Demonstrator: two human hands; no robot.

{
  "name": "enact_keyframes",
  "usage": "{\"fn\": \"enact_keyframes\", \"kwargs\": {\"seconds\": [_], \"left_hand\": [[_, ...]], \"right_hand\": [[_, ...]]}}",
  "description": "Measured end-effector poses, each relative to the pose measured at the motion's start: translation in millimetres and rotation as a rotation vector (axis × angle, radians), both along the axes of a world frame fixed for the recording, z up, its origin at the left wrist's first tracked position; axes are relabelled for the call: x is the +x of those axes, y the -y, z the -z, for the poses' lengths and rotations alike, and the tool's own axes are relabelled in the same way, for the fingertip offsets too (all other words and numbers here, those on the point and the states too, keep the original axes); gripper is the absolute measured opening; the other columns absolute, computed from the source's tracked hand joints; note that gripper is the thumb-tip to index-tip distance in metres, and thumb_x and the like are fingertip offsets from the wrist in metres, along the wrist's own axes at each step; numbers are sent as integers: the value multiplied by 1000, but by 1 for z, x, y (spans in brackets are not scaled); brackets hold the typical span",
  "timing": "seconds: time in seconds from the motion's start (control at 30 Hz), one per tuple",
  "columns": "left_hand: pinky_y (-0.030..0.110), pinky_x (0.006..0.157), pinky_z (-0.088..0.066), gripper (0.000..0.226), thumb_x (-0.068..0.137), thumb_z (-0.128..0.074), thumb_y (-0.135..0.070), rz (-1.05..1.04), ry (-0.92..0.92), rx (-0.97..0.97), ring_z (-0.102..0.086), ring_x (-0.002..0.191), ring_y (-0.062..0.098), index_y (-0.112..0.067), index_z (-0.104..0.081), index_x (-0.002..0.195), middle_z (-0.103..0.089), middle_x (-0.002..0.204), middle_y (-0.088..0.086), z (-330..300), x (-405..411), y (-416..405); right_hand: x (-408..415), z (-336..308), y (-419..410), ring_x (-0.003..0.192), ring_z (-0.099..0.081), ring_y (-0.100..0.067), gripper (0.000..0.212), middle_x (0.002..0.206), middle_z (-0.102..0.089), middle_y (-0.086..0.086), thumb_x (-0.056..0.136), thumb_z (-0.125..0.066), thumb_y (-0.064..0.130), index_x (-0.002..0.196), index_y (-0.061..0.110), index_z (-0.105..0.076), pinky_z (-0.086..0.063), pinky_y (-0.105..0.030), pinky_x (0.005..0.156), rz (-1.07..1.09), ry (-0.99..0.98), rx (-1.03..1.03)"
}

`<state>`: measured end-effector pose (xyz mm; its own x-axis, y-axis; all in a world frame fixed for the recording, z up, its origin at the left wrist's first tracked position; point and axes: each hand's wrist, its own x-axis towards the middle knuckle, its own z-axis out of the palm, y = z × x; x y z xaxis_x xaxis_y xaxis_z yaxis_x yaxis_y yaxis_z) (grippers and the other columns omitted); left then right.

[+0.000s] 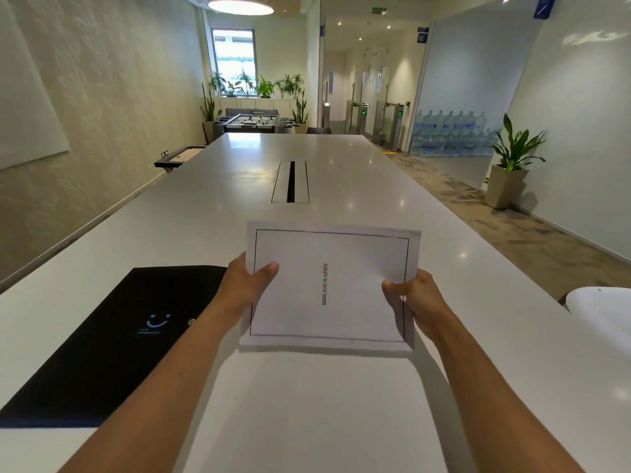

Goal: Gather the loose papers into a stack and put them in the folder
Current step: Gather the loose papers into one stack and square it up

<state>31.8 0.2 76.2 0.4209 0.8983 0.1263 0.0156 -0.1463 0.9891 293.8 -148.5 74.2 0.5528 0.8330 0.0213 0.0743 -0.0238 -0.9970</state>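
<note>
Above the white tabletop point(341, 404), both hands grip a stack of papers point(329, 285), left hand point(244, 288) and right hand point(418, 302) with fingers clamped on its side edges. Just left lies the closed black folder point(112, 339).

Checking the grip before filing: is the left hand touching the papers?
Touching. The head view shows the left hand with its thumb pressed on the top sheet of the papers.
</note>
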Motion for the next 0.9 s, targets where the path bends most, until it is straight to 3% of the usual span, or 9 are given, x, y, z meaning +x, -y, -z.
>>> {"fn": "enact_keyframes", "kwargs": {"seconds": [0.1, 0.2, 0.33, 0.43, 0.63, 0.77, 0.9], "left_hand": [[17, 68, -55, 27, 91, -65, -21, -125, 54, 133, -66, 91, 8, -19, -58, 117, -68, 102, -6, -12, 7, 3], [19, 71, -53, 30, 90, -66, -20, -210, 131, 198, -64, 91, 7, -17, -57, 118, -66, 102, -4, -17, 13, 6], [29, 79, -54, 43, 85, -71, -21, -231, 127, 147, -64, 99, 17, -12, -57, 124, -66, 110, 4, 9, 13, 13], [31, 83, -54, 46, 81, -75, -19, -247, 126, 69, -64, 102, 18, -12, -59, 124, -67, 111, 5, 33, 10, 19], [23, 71, -51, 42, 82, -74, -22, -279, 117, 84, -65, 97, 19, -8, -61, 119, -68, 104, 5, 30, 13, 15], [28, 77, -53, 46, 83, -73, -24, -285, 141, 31, -64, 98, 20, -9, -59, 124, -67, 107, 6, 40, 13, 19], [34, 86, -53, 49, 84, -72, -24, -291, 116, 41, -61, 99, 20, -8, -55, 127, -64, 110, 6, 45, 13, 21]], "right_hand": [[-6, -12, -5, 81, -65, -21, 26, 92, -70, -6, 80, -64, -6, 97, 13, -68, -54, -30, 69, 52, 32, 137], [-15, -16, -8, 93, -68, -17, 33, 103, -70, -1, 83, -66, -3, 107, 20, -64, -56, -30, 79, 57, 24, 275], [-23, 6, -8, 96, -69, -24, 32, 103, -72, -5, 81, -68, -2, 107, 16, -66, -56, -36, 81, 61, 4, 239], [-27, 23, -7, 98, -69, -22, 34, 107, -72, -4, 82, -66, -1, 113, 14, -66, -54, -28, 76, 40, -52, 204], [-27, 19, -13, 89, -69, -17, 22, 96, -73, 1, 83, -68, 5, 98, 23, -68, -52, -29, 74, 103, -85, 216], [-31, 27, -11, 91, -68, -16, 22, 98, -72, 0, 84, -69, 8, 104, 17, -67, -51, -27, 73, 121, -45, 216], [-32, 31, -10, 88, -69, -11, 16, 97, -72, 2, 86, -70, 14, 96, 26, -67, -55, -29, 76, 118, 52, 218]]}}
